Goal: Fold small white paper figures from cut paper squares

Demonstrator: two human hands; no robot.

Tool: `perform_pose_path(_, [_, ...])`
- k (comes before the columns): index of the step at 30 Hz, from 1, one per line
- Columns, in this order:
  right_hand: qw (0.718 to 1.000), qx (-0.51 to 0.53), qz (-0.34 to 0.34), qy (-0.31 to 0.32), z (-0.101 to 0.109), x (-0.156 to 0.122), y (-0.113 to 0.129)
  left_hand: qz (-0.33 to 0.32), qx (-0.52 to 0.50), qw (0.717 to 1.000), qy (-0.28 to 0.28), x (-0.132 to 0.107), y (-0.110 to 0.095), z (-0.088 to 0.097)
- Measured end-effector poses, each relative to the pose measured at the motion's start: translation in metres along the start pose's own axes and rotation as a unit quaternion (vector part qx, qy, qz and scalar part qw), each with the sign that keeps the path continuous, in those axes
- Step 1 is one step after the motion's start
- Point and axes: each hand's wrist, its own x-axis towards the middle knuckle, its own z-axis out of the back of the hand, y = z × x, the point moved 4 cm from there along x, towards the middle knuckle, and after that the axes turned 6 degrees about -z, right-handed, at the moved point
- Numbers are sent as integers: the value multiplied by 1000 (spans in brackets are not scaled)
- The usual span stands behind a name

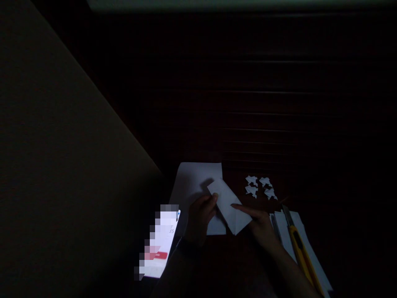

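The scene is very dark. A folded white paper strip [228, 205] lies tilted between my two hands. My left hand [200, 217] pinches its left edge with thumb and fingers closed on it. My right hand [259, 223] has its index finger stretched out and pressed flat on the strip's lower half. Under the strip lies a larger white sheet [195, 182].
Several small folded paper figures [260, 187] sit in a cluster to the right. A yellow utility knife [299, 246] lies on more white paper [310, 252] at the lower right. A lit phone screen [159, 244] glows at the left. A tan panel [62, 165] fills the left side.
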Motion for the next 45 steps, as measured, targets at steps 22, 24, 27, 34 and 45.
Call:
perform_pose_path(22, [987,-16,1,-163,8,-1,14,-5,61,992,107,-12,23,-27])
perform_pose_path(24, [987,-26,-7,-161,11,-1,10,-1,68,992,107,-11,24,-27])
perform_pose_path(27, [985,-45,-24,-162,12,-1,4,2,80,991,111,-10,26,-26])
perform_pose_path(34, [980,-80,-40,-177,11,-1,1,-44,117,984,131,-11,23,-28])
perform_pose_path(45, [984,-74,-21,-160,10,-1,8,-43,111,986,118,-11,19,-28])
